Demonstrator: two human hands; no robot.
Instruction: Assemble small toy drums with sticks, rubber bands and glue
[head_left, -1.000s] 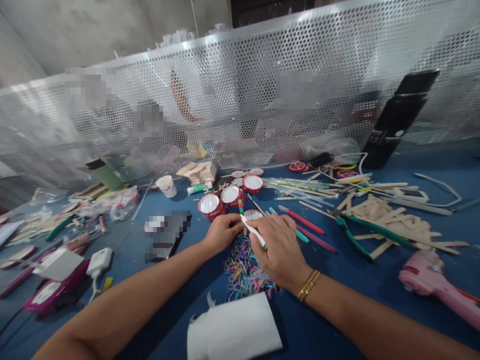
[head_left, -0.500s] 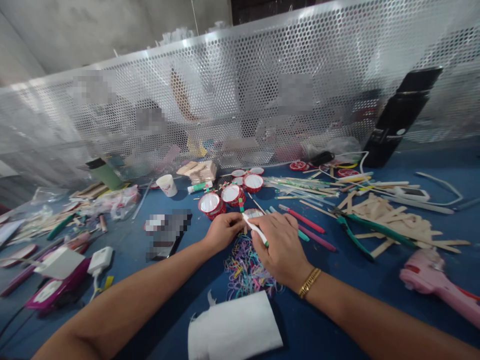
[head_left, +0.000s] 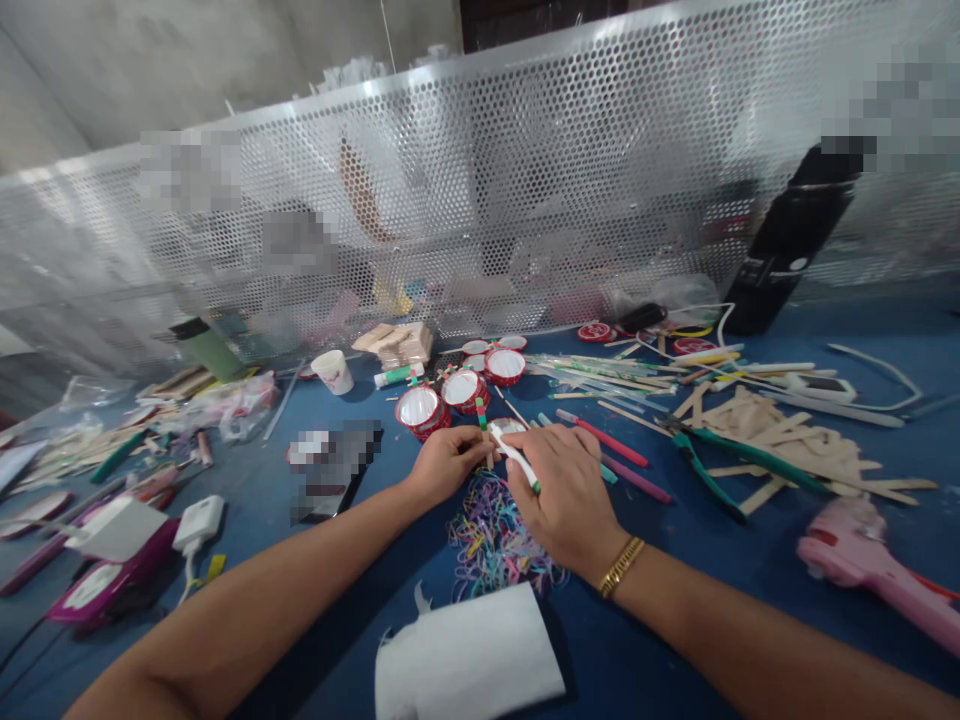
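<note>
My left hand point(head_left: 444, 462) and right hand point(head_left: 564, 492) meet at the middle of the blue table point(head_left: 675, 590). The right hand is closed around a white stick with a green tip point(head_left: 516, 458), which lies slanted across its fingers, the far end pointing left and away. The left hand's fingers are curled in a narrow pinch at that far end, next to a short stick banded in green and red point(head_left: 483, 418); I cannot tell whether it grips the short stick or only touches it. Both hands sit just above a loose heap of coloured rubber bands point(head_left: 487, 535), which spreads toward me.

From this 1 head view, 3 small red-rimmed drums point(head_left: 461, 392) stand just beyond the hands. A white paper cup point(head_left: 334, 371) sits farther left. To the right lie pink and green sticks point(head_left: 611, 445), then green-handled pliers point(head_left: 712, 462) over a pile of flat wooden sticks point(head_left: 787, 440). A pink glue gun point(head_left: 870, 565) rests at the near right. A white paper roll point(head_left: 466, 660) lies nearest me. A perforated metal screen point(head_left: 480, 200) closes off the far side.
</note>
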